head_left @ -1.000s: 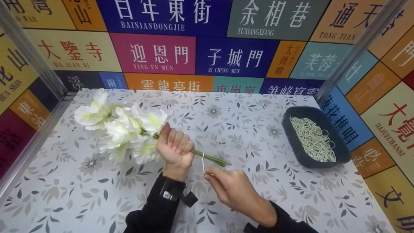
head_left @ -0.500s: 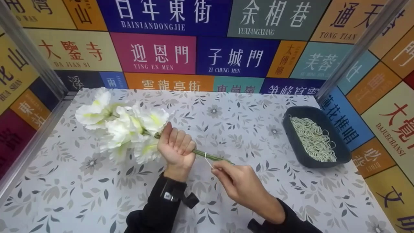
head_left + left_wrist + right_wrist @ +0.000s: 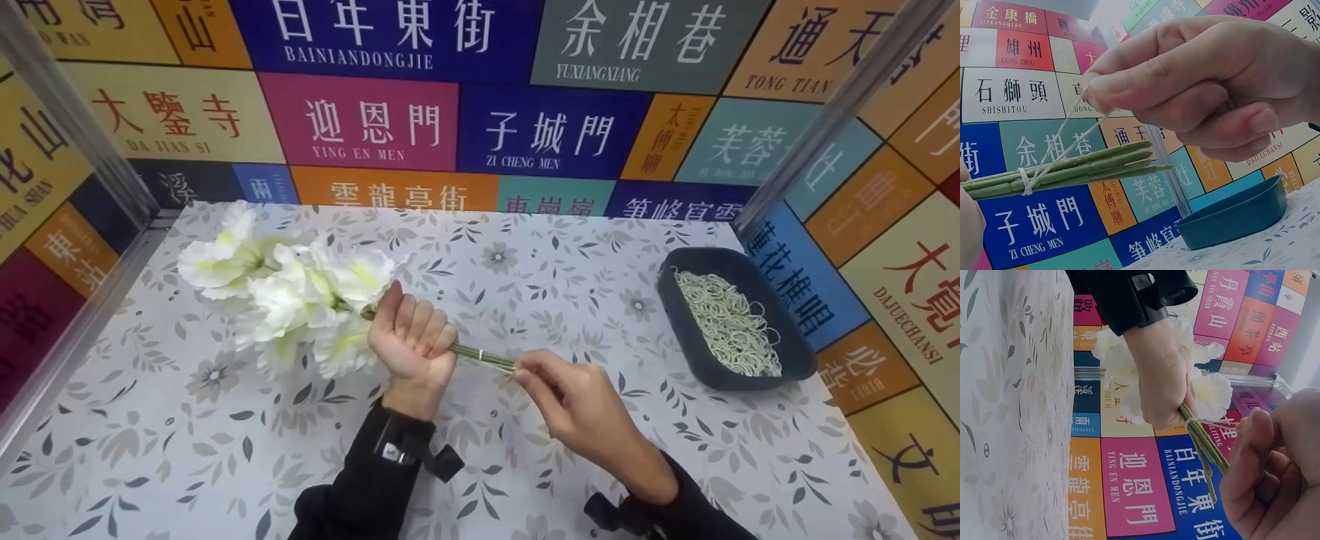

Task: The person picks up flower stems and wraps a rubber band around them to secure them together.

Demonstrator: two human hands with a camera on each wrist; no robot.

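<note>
A person in black sleeves (image 3: pixel 349 484) is gripping a bunch of white artificial-looking flowers (image 3: pixel 289 300) over a leaf-patterned table (image 3: pixel 465 487), the left hand (image 3: pixel 414 337) wrapping its fingers around the green stems (image 3: pixel 1089 169). The blooms are spreading out to the left of the fist, while the cut ends are pointing right. Opposite, the right hand (image 3: pixel 581 401) is pinching a pale elastic band (image 3: pixel 1026 183) between thumb and forefinger, its other fingers curling in. The band is circling the stems just beside the left fist and running taut to the fingertips; how many turns it is making is hard to tell. At right, a dark tub (image 3: pixel 797 365) is holding a heap of similar bands (image 3: pixel 727 322), and colourful lettered panels (image 3: pixel 360 124) are lining the background.
</note>
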